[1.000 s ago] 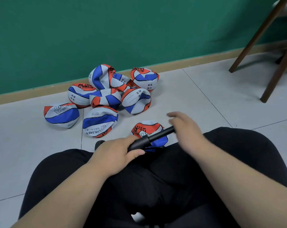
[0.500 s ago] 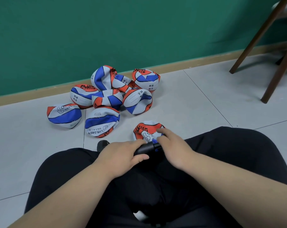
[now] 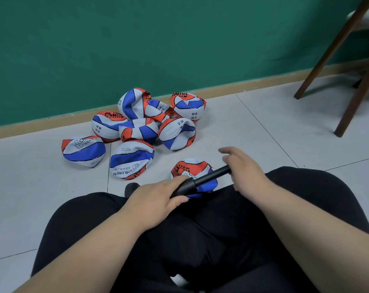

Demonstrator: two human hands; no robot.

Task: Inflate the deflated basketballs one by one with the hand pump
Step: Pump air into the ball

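A black hand pump (image 3: 200, 180) lies slanted above my lap with its rod drawn out. My left hand (image 3: 158, 197) grips the pump's barrel. My right hand (image 3: 243, 168) holds the handle end of the rod, index finger sticking out. Under the pump, a deflated red, white and blue ball (image 3: 190, 170) rests on the floor between my knees. Where the pump meets the ball is hidden by my left hand. A pile of several deflated balls (image 3: 141, 127) of the same colours lies by the wall.
A green wall with a tan skirting board (image 3: 243, 85) runs behind the pile. Dark wooden chair legs (image 3: 357, 98) stand at the right. Grey floor tiles (image 3: 253, 127) spread around. My legs in black trousers (image 3: 200, 240) fill the foreground.
My right hand pushed the pump rod in half a second ago, and has now pulled it back out to the right. My left hand has stayed on the barrel.
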